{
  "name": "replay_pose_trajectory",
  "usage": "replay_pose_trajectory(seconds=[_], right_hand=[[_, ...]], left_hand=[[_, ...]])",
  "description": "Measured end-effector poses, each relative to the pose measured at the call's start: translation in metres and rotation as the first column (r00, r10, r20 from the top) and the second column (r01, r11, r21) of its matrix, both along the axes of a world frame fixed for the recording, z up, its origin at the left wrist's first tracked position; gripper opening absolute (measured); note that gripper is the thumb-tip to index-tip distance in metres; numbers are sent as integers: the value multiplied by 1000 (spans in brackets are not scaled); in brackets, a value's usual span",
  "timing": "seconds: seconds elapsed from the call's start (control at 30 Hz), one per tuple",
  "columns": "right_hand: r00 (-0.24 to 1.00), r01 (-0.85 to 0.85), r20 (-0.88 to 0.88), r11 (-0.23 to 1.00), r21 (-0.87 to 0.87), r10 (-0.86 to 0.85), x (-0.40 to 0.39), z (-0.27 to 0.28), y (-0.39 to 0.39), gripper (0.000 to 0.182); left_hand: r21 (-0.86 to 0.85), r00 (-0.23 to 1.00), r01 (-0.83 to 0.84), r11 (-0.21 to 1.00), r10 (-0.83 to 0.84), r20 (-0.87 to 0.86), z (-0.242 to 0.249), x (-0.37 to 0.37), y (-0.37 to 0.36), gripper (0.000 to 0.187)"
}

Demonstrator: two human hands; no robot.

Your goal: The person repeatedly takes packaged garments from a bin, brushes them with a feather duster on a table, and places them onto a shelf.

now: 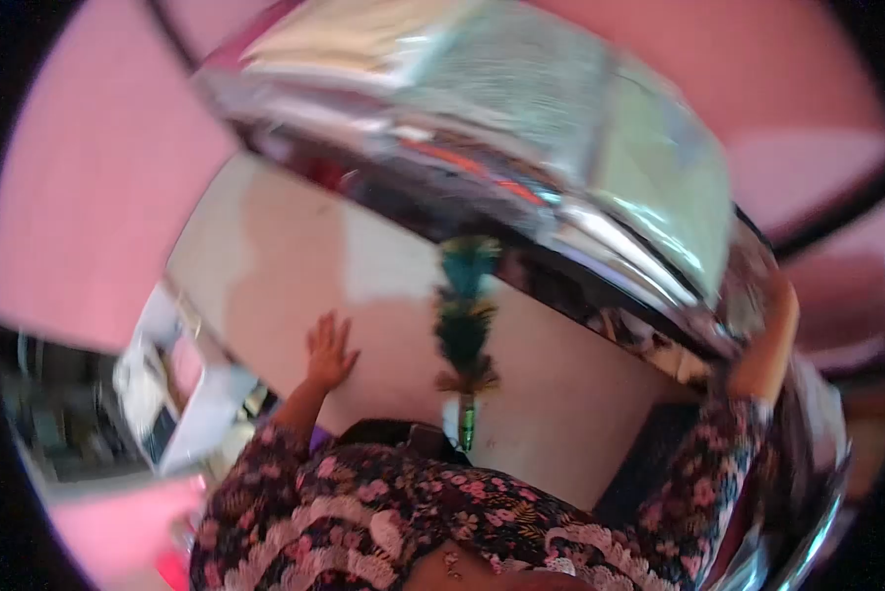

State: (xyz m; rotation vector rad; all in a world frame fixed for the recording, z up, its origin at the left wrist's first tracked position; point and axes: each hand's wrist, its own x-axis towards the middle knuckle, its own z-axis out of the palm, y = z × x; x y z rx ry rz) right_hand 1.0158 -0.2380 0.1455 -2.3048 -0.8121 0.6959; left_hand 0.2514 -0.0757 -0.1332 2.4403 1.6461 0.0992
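Two hands showed, both coming out of floral-printed sleeves (393, 512). The left hand (329, 350) lay flat against one pale panel (295, 256), its fingers (326, 325) spread apart and holding nothing. The right hand (783, 300) was raised high at the right, at the lower rim of one large shiny silver thing (521, 128). Blur and glare hid its fingers, so I could not tell whether they were closed on the rim or only resting against it.

The silver thing ran slantwise from the upper left down to the right edge of the view. It lay above the pale panel and covered the panel's top. Its surface was crumpled and mirror-bright, and too smeared to name more exactly.

One bunch of teal peacock feathers (465, 320) hung upright against the panel, between the two hands and touching neither. Its top was just under the silver rim.

One white boxy thing (181, 394), badly blurred, sat near the left hand, beside the panel's lower left edge.

Pink wall (88, 197) filled the left and the top right, and one dark cable (836, 222) crossed it on the right.

Bare panel lay open between the left hand and the feathers, and again from the feathers towards the right arm. On the right side, the arm was close against the silver rim.
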Motion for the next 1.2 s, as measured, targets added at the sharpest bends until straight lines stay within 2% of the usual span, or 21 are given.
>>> replay_pose_trajectory(seconds=[0.07, 0.13, 0.2, 0.33, 0.37, 0.4, 0.43, 0.47, 0.5, 0.53, 0.6, 0.63, 0.67, 0.7, 0.73, 0.77, 0.8, 0.83, 0.97, 1.1, 1.2], right_hand=[[941, -6, 324, 961, -278, 99, -48, -1, -81, 71], [780, 69, 580, 887, -456, 237, -105, -2, -154, 78], [594, -126, 686, 892, -435, 419, -195, 15, -185, 78], [329, -312, 879, 918, -244, 345, -228, -45, -260, 81], [153, -340, 949, 916, -211, 275, -215, -58, -273, 83], [647, -504, 707, 856, 115, 286, -260, -40, -266, 77], [350, -266, 823, 890, -371, 447, -279, -29, -261, 67], [317, -176, 840, 897, -405, 441, -300, -21, -258, 66], [347, -176, 853, 920, -351, 391, -329, -15, -246, 66], [374, -173, 861, 938, -299, 344, -356, -5, -233, 65], [431, -195, 860, 958, -209, 275, -404, 1, -205, 65], [465, -219, 848, 961, -168, 254, -425, -2, -188, 64], [500, -246, 830, 960, -136, 246, -445, -9, -172, 64], [540, -266, 805, 957, -113, 245, -469, -17, -157, 63], [580, -295, 773, 951, -94, 256, -491, -29, -140, 63], [624, -317, 733, 945, -80, 271, -512, -42, -125, 62], [669, -315, 688, 946, -80, 281, -537, -59, -125, 62], [718, -309, 633, 948, -81, 288, -551, -75, -125, 61], [814, -322, 471, 939, -119, 339, -597, -135, -111, 60], [848, -357, 369, 924, -135, 382, -628, -168, -92, 58], [872, -354, 310, 925, -138, 380, -637, -177, -83, 57]], left_hand=[[77, 988, 147, 986, -150, 43, -17, -20, 12, 70], [24, 971, 237, 971, -238, 31, -11, -35, 14, 70], [101, 949, 300, 948, -308, 68, -19, -61, 1, 70], [102, 944, 286, 953, -298, 138, -14, -154, -48, 67], [83, 918, 347, 934, -356, 176, -10, -185, -61, 63], [68, 886, 406, 911, -411, 216, -9, -222, -73, 59], [63, 903, 363, 930, -368, 223, -13, -261, -82, 59], [115, 851, 374, 920, -389, 352, -19, -301, -88, 53], [174, 781, 375, 911, -411, 470, -22, -340, -95, 46], [168, 797, 332, 928, -371, 476, -16, -383, -105, 46], [242, 802, 97, 965, -220, 555, 3, -475, -130, 41], [246, 793, -96, 964, -75, 605, 3, -517, -145, 40], [240, 755, -286, 928, 64, 652, 2, -558, -161, 40], [344, 749, -423, 838, 110, 653, -4, -599, -171, 37], [317, 645, -577, 753, 182, 742, 4, -629, -189, 38], [190, 530, -759, 623, 422, 736, 3, -650, -208, 37], [374, 592, -776, 508, 383, 709, -22, -685, -210, 37], [404, 588, -798, 446, 433, 683, -24, -705, -217, 35], [391, 447, -884, 255, 708, 547, -46, -767, -249, 38], [210, 136, -976, 63, 924, 357, -36, -815, -281, 48], [170, 95, -984, 50, 958, 269, -30, -843, -280, 52]])
